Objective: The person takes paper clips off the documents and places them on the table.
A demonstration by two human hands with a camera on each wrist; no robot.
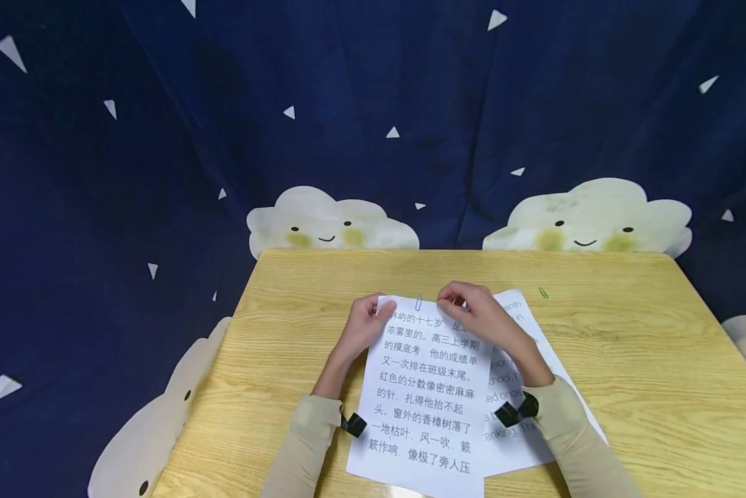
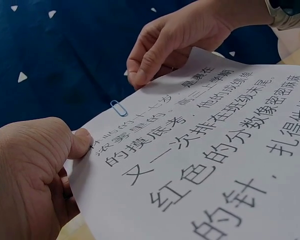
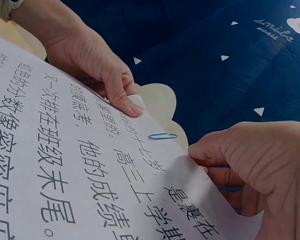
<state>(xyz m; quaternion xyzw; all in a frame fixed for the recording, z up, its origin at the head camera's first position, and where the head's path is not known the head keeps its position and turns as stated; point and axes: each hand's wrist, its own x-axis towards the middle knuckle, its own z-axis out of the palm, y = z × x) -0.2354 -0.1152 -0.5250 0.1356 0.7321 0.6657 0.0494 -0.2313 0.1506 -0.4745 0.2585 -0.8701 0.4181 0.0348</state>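
Observation:
A white sheet of paper (image 1: 423, 394) printed with large Chinese characters is tilted up toward me. My left hand (image 1: 365, 325) pinches its top left corner, thumb on the printed face and fingers behind. A blue paper clip (image 2: 118, 108) sits on the top edge between the two hands, its loops over the paper. To the right of this clip, my right hand (image 1: 475, 315) pinches the top edge with thumb and index finger; its other fingers curl behind the sheet, partly hidden. The right wrist view shows the same clip beside the right fingertips.
A second sheet with English text (image 1: 535, 443) lies on the wooden table (image 1: 659, 360), partly covered by the first sheet and my right forearm. Farther back on the right lies a green paper clip (image 1: 543, 293). A dark blue curtain (image 1: 348, 83) with clouds and white triangles hangs behind the table.

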